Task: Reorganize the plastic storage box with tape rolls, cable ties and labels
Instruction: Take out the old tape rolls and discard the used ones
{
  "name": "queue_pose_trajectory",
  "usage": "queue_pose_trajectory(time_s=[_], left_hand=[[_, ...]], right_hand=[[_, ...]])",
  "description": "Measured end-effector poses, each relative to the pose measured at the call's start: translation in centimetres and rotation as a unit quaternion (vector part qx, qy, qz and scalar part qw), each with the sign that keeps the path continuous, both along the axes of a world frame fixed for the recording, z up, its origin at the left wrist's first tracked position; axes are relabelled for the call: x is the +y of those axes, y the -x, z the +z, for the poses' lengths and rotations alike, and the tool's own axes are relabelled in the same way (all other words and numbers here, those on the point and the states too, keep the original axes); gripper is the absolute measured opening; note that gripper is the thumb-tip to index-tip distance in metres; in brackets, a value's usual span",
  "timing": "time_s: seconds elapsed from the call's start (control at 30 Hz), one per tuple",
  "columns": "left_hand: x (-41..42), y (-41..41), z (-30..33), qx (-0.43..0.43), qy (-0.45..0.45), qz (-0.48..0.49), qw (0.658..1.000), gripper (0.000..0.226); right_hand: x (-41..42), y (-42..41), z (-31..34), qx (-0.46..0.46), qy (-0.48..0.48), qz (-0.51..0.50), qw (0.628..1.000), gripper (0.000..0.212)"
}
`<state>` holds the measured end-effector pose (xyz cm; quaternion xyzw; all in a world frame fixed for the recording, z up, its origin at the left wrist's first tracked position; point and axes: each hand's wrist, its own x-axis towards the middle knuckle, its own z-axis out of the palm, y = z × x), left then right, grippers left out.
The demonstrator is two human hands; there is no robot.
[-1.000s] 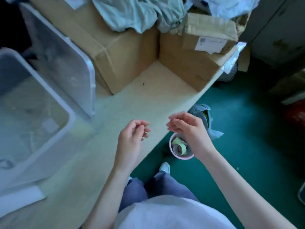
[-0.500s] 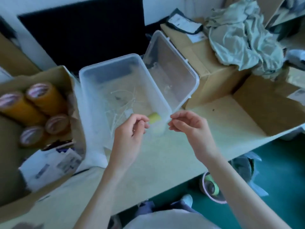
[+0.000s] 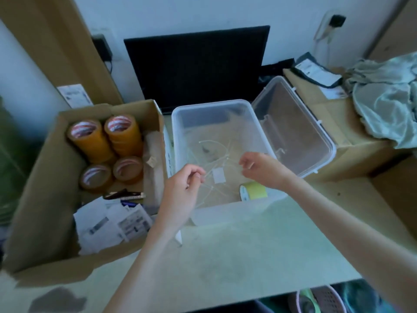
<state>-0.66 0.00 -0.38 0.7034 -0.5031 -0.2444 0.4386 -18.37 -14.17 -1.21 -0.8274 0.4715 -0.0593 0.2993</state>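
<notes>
Four brown tape rolls (image 3: 106,152) are seen in the cardboard box (image 3: 45,177) at left, brought into view as the head was turned from the floor to the desk (image 3: 225,256). Sorting is judged barely begun. Left hand (image 3: 182,193) is curled, apparently pinching a cable tie (image 3: 211,171); right hand (image 3: 259,166) hangs loosely curled, seemingly empty, over the storage box (image 3: 216,105). Ties, label (image 3: 218,176), yellow roll (image 3: 253,191) lie beneath both.

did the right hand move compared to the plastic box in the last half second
Yes. The right hand went from the plastic box's near right corner to above its inside.
</notes>
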Motion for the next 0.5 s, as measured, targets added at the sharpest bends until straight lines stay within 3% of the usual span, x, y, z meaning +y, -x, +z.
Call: queue_pose_trajectory(time_s=[0.1, 0.23, 0.37, 0.43, 0.5], left_hand=[[-0.2, -0.3, -0.1, 0.007, -0.006, 0.021, 1.000, 0.029], [-0.5, -0.5, -0.7, 0.024, -0.009, 0.046, 0.999, 0.027], [-0.3, -0.6, -1.0, 0.031, -0.004, 0.063, 0.997, 0.025], [-0.2, -0.7, -1.1, 0.033, -0.006, 0.065, 0.997, 0.021], [-0.3, -0.6, -1.1, 0.034, -0.009, 0.067, 0.997, 0.020]], right_hand=[[-2.2, -1.8, -2.0, 0.182, -0.005, 0.083, 0.980, 0.034], [-2.9, -3.4, -5.2, 0.332, -0.001, 0.159, 0.930, 0.039], [-3.2, -3.8, -7.3, 0.488, 0.044, 0.217, 0.844, 0.047], [-3.3, -3.8, -7.8, 0.520, 0.048, 0.232, 0.821, 0.044], [-3.3, -4.0, -7.8, 0.507, 0.044, 0.235, 0.828, 0.040]])
